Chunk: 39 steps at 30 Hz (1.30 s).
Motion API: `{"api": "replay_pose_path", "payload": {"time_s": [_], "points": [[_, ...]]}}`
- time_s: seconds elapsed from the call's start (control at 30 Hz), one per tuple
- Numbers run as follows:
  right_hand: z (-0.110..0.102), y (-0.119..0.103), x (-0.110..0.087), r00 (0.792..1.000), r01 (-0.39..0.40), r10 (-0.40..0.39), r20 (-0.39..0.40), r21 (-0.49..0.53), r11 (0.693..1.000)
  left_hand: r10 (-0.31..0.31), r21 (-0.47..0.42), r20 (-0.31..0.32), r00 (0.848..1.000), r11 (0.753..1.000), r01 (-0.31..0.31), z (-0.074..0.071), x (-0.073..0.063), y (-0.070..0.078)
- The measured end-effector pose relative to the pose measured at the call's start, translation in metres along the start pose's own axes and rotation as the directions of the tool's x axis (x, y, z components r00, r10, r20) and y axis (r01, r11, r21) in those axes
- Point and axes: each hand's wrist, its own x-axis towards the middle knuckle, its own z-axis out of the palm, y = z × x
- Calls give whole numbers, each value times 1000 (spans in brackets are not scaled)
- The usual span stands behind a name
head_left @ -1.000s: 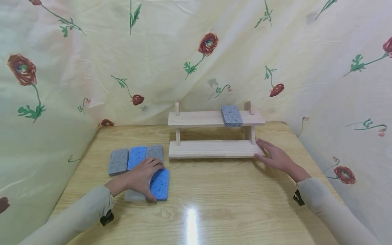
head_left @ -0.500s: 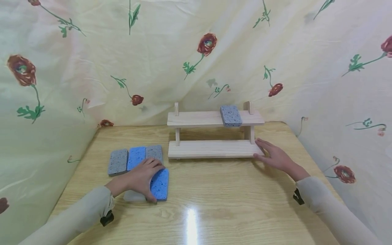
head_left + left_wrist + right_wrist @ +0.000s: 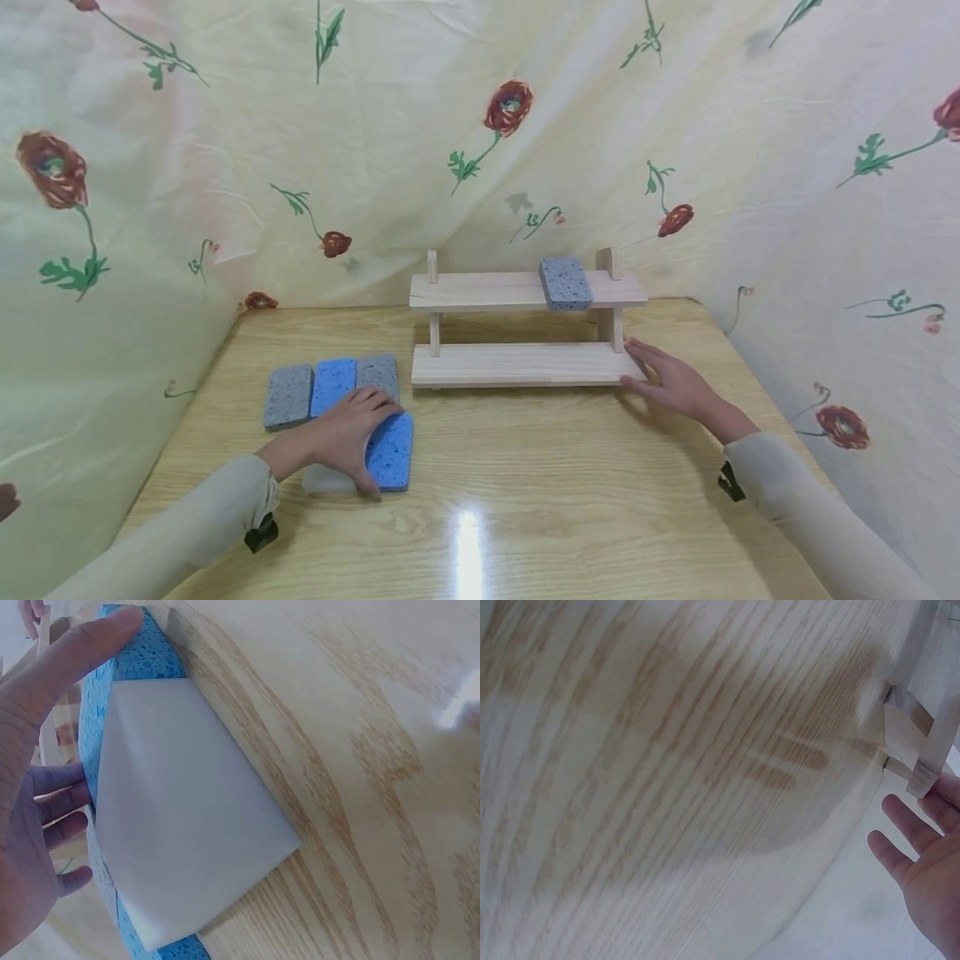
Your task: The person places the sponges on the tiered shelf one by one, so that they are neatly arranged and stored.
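In the head view my left hand lies over a group of speckled sponges at the left, thumb and fingers spread along a blue sponge that lies flat. The left wrist view shows the thumb over one end of the blue sponge and fingertips at its side. Partly under the hand is a whitish flat piece. My right hand touches the right end of a two-tier wooden shelf with extended fingers. A grey sponge sits on the upper tier, overhanging its front edge.
Behind the left hand lie a grey sponge, a blue sponge and another grey sponge, side by side. The wooden table ends at flower-patterned cloth at the back and sides.
The left thumb has shifted slightly off the near edge of the blue sponge. The right hand, the shelf and the sponges stay as they were.
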Motion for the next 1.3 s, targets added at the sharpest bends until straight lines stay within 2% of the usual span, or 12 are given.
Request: {"api": "replay_pose_path", "payload": {"time_s": [0.53, 0.9, 1.3], "points": [[0, 0, 0, 1000, 8, -8, -4, 3, 1000, 6, -49, -11, 1000, 999, -7, -7, -1, 0], [0, 3, 0, 1000, -4, 4, 7, 5, 1000, 23, -50, -32, 999, 998, -24, -22, 3, 4], [0, 3, 2, 1000, -9, 9, 10, -3, 1000, -10, -64, -9, 1000, 998, 9, -40, 14, 7]]}}
